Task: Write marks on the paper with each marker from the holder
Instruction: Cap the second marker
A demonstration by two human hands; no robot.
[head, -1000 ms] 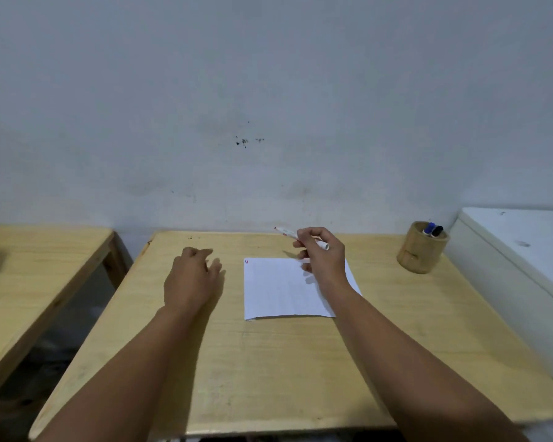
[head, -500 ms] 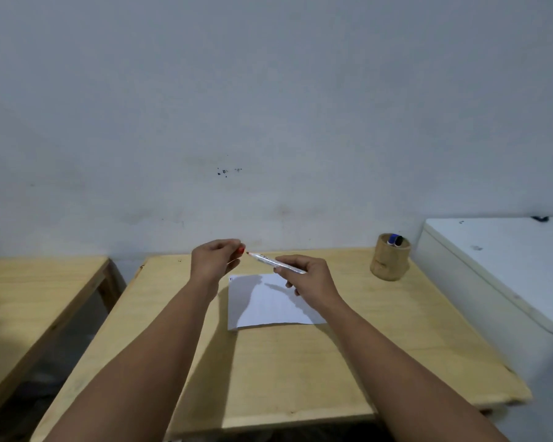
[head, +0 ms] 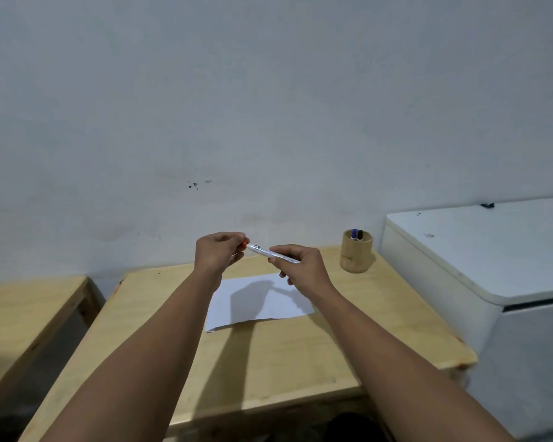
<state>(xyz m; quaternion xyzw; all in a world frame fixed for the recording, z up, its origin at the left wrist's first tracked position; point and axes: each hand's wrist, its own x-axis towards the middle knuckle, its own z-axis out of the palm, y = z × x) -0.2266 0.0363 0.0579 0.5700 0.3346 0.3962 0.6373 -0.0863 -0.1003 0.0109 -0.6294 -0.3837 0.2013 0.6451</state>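
Both hands are raised above the white paper (head: 262, 309) that lies on the wooden table (head: 268, 362). My right hand (head: 300, 266) grips the barrel of a white marker (head: 262, 249). My left hand (head: 219, 252) pinches the marker's red cap (head: 245, 244) at its left end; the cap touches the barrel. A round bamboo holder (head: 356, 256) stands at the table's back right with a blue-capped and a black-capped marker (head: 357, 234) in it. Shadows of my hands fall on the paper.
A white cabinet or appliance (head: 479, 250) stands right of the table, close to the holder. A second wooden table (head: 23, 307) stands to the left across a gap. A grey wall runs behind both.
My left hand rose from the table to the marker's tip and closed on the red cap. My right hand lifted the marker off the paper. The view tilted upward.
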